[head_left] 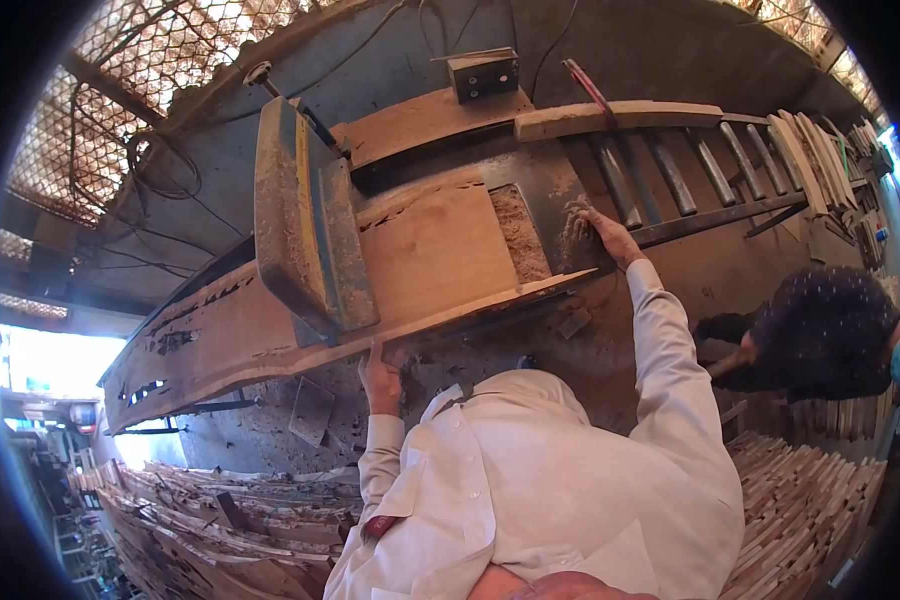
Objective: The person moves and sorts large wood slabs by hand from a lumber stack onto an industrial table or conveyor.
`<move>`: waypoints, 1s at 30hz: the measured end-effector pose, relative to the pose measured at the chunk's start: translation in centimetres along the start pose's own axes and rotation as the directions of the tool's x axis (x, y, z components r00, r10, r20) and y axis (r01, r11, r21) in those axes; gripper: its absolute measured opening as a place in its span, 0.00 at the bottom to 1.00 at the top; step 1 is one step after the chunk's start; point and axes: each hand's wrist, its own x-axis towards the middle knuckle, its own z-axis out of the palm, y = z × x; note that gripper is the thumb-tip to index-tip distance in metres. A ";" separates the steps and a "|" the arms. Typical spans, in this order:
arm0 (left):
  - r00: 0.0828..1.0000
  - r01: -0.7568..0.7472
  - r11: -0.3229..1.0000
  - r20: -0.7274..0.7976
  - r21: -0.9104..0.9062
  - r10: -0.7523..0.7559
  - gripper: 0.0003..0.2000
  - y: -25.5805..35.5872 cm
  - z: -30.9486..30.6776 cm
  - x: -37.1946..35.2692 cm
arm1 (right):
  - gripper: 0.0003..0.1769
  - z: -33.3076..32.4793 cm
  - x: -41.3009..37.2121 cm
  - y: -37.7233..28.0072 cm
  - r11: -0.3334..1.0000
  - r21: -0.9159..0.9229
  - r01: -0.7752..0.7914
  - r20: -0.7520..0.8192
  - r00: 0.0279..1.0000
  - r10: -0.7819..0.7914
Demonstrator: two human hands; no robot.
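A long wooden slab (435,240) with a rough, holed edge lies across a metal machine bed and passes under an upright blue-grey machine housing (300,220). My left hand (380,378) is at the slab's near edge, just right of the housing; its fingers are partly hidden and blurred. Further right, my right hand (606,236) reaches over the dark metal bed (545,185), its fingertips on a small bunch of shavings or bristles (576,228). Sawdust (518,232) fills an opening in the bed by the slab's end.
A roller frame (675,172) extends to the right, with a wooden strip (620,118) along its far side. Another person (820,330) is at the right. Stacked wood strips (805,510) lie at lower right, and more wood pieces (220,520) at lower left.
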 end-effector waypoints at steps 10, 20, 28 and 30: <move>0.996 -0.068 0.998 -0.062 -0.013 0.067 0.15 -2.0 6.0 -1.1 | 0.36 2.7 -3.5 -10.4 0.592 -0.725 0.352 0.261 0.936 -0.236; 1.000 0.005 1.000 -0.029 0.018 -0.004 0.15 -4.5 8.1 -1.7 | 0.34 9.8 -7.9 -8.9 0.496 -0.639 0.588 0.322 0.790 -0.521; 0.992 0.121 0.982 -0.059 0.143 -0.114 0.20 -4.6 9.6 -1.5 | 0.30 10.3 -6.4 -5.4 0.627 -0.659 0.415 0.082 0.869 -0.488; 0.980 0.198 0.960 -0.051 0.200 -0.191 0.21 -4.3 8.8 -1.1 | 0.28 10.9 -5.7 -5.0 0.644 -0.680 0.352 0.010 0.882 -0.472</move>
